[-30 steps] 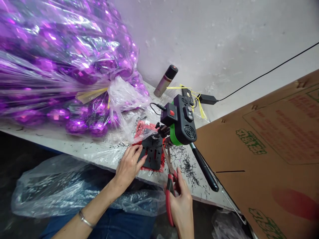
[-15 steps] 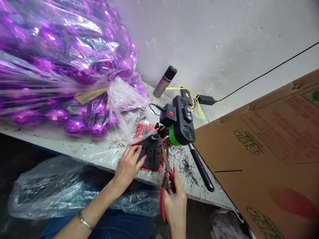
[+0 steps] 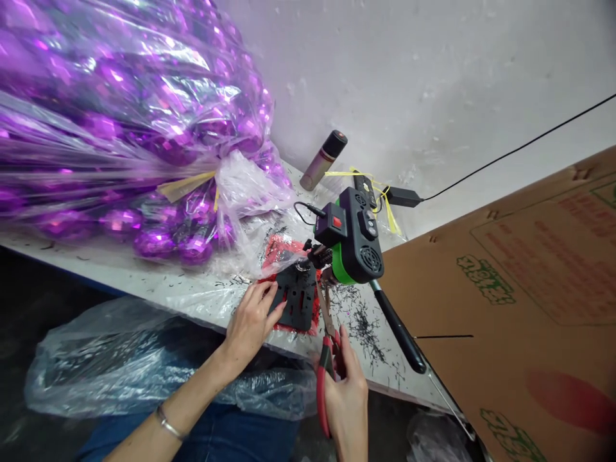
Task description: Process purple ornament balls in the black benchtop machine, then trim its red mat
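Note:
My left hand [image 3: 248, 323] lies at the left side of a black slotted plate [image 3: 297, 301], thumb and fingers apart, the fingertips against its edge. The plate rests on a red mat [image 3: 283, 244] near the table's front edge. In my right hand [image 3: 350, 399] are scissors with red and black handles [image 3: 321, 391]. Their blades [image 3: 326, 314] point away from me, slightly apart, along the plate's right side. Over the plate's far end stands a black and green device [image 3: 359, 237] with a red switch; it partly hides the plate and the blade tips.
A clear bag of shiny purple balls [image 3: 158, 122] fills the left. Black clippings [image 3: 366, 330] litter the white table [image 3: 212, 301]. A spray can [image 3: 323, 160] and black adapter [image 3: 403, 196] are at the back. A black rod [image 3: 397, 327] and cardboard box [image 3: 520, 276] stand right; clear plastic [image 3: 120, 359] hangs in front.
The whole view has shifted slightly, so things appear a little further right. Both hands keep nearly the same places by the plate, and the scissors remain in my right hand.

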`<control>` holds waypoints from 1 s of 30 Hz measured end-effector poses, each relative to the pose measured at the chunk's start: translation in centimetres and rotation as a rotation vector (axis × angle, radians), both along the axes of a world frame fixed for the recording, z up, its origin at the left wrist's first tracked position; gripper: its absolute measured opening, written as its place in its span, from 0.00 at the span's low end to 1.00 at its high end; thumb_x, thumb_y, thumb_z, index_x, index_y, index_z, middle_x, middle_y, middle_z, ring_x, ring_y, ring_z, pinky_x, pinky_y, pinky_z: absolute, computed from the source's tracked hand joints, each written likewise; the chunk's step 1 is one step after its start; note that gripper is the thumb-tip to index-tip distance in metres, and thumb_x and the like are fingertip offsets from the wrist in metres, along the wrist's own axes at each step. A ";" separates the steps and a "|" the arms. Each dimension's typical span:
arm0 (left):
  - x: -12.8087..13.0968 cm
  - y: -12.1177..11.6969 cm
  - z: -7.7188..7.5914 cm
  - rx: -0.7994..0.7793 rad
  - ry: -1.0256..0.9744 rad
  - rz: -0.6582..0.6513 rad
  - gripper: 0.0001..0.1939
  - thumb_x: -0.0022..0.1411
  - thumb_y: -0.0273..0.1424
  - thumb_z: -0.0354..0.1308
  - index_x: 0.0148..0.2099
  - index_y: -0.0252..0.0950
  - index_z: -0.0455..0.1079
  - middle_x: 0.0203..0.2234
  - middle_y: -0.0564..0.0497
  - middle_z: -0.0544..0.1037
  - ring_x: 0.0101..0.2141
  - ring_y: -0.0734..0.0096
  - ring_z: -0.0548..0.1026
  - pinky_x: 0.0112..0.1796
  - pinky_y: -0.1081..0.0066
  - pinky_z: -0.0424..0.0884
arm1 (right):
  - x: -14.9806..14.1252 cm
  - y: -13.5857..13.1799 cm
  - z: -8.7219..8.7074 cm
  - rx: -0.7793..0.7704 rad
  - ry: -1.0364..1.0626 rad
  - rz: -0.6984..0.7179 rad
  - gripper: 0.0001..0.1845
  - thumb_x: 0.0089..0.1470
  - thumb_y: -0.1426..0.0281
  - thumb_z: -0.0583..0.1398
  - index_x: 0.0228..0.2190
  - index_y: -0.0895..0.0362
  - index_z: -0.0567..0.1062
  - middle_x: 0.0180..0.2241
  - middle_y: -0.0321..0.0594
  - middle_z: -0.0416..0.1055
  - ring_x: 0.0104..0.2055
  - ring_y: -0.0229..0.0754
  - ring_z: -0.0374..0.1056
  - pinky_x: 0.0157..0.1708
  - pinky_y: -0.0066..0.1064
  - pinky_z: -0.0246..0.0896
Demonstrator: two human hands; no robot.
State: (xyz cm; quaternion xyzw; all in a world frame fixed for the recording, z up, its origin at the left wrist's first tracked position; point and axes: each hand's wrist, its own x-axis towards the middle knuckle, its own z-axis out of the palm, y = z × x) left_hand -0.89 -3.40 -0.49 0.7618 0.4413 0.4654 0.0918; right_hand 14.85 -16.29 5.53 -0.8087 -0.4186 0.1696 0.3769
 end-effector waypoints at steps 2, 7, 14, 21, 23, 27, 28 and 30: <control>0.0 0.0 0.0 0.005 0.004 0.003 0.15 0.72 0.33 0.55 0.57 0.34 0.70 0.45 0.41 0.78 0.46 0.56 0.77 0.46 0.58 0.79 | -0.1 0.5 0.1 -0.016 0.051 -0.031 0.43 0.51 0.52 0.64 0.64 0.59 0.67 0.56 0.52 0.74 0.53 0.54 0.74 0.49 0.40 0.73; -0.1 0.1 0.1 0.043 0.010 0.001 0.15 0.71 0.33 0.55 0.56 0.31 0.70 0.44 0.40 0.78 0.46 0.55 0.77 0.46 0.57 0.79 | 0.4 0.6 -0.4 -0.126 0.071 -0.008 0.44 0.47 0.54 0.63 0.63 0.57 0.68 0.56 0.50 0.75 0.53 0.55 0.75 0.52 0.43 0.72; 0.0 0.1 0.1 0.025 -0.012 -0.006 0.16 0.71 0.33 0.55 0.56 0.31 0.70 0.44 0.40 0.78 0.46 0.56 0.76 0.47 0.57 0.78 | 0.9 -0.7 -0.4 -0.095 0.110 0.009 0.43 0.50 0.53 0.63 0.64 0.57 0.66 0.56 0.49 0.74 0.53 0.52 0.75 0.50 0.39 0.73; 0.1 0.0 -0.1 -0.002 -0.011 -0.005 0.16 0.72 0.34 0.55 0.57 0.33 0.70 0.45 0.41 0.78 0.47 0.55 0.76 0.47 0.57 0.78 | 0.6 0.4 0.0 -0.065 0.116 -0.029 0.47 0.50 0.50 0.62 0.65 0.60 0.65 0.60 0.53 0.71 0.56 0.53 0.73 0.50 0.38 0.73; 0.1 0.0 0.0 0.005 -0.012 -0.001 0.16 0.72 0.34 0.54 0.57 0.33 0.70 0.45 0.41 0.78 0.46 0.55 0.76 0.47 0.57 0.78 | 0.7 0.5 -0.3 -0.065 0.096 -0.017 0.47 0.49 0.49 0.62 0.65 0.59 0.65 0.58 0.54 0.72 0.54 0.53 0.74 0.49 0.39 0.74; 0.0 0.0 0.0 -0.007 -0.019 -0.008 0.16 0.72 0.34 0.54 0.58 0.35 0.70 0.45 0.41 0.78 0.47 0.56 0.77 0.47 0.57 0.78 | 0.6 0.2 -0.5 -0.035 -0.012 -0.009 0.44 0.53 0.50 0.62 0.65 0.57 0.65 0.55 0.53 0.74 0.51 0.52 0.75 0.45 0.38 0.74; 0.0 0.0 0.0 -0.010 -0.017 -0.011 0.16 0.72 0.34 0.54 0.58 0.35 0.70 0.45 0.41 0.78 0.47 0.56 0.77 0.47 0.57 0.78 | 0.4 0.2 -0.4 -0.018 -0.037 -0.016 0.43 0.53 0.51 0.61 0.65 0.57 0.65 0.54 0.53 0.75 0.49 0.51 0.75 0.44 0.38 0.74; 0.0 0.1 0.0 -0.005 -0.015 -0.012 0.16 0.72 0.34 0.54 0.58 0.35 0.70 0.45 0.41 0.78 0.47 0.55 0.77 0.47 0.57 0.78 | 0.1 0.2 -0.2 0.004 -0.067 -0.013 0.41 0.53 0.52 0.61 0.65 0.56 0.66 0.52 0.52 0.76 0.47 0.50 0.75 0.43 0.38 0.73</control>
